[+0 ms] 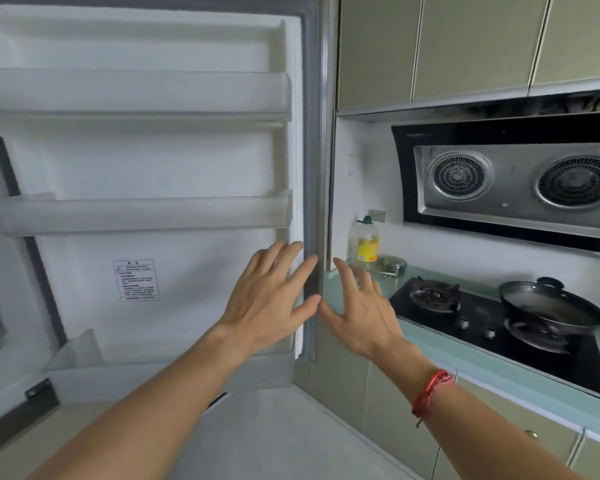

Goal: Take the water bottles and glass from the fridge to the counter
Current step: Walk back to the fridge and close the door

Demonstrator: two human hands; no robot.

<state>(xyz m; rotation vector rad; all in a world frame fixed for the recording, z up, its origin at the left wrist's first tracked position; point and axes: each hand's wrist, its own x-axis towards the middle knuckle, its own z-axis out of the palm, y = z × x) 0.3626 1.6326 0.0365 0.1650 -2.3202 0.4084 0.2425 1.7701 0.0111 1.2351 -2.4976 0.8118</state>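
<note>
Fridge door [153,168], white plastic inside: we had our left hand [271,303] flat against its grey edge, right hand [357,306] spread beside, both empty.

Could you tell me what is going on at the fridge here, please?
A person stands at the open fridge door, whose shelves look bare. Both hands are empty with fingers spread: the left hand lies against the door's edge and the right hand hovers just beside it. No water bottles or glass are in view. The counter to the right carries an oil bottle and a wok on the stove.
</note>
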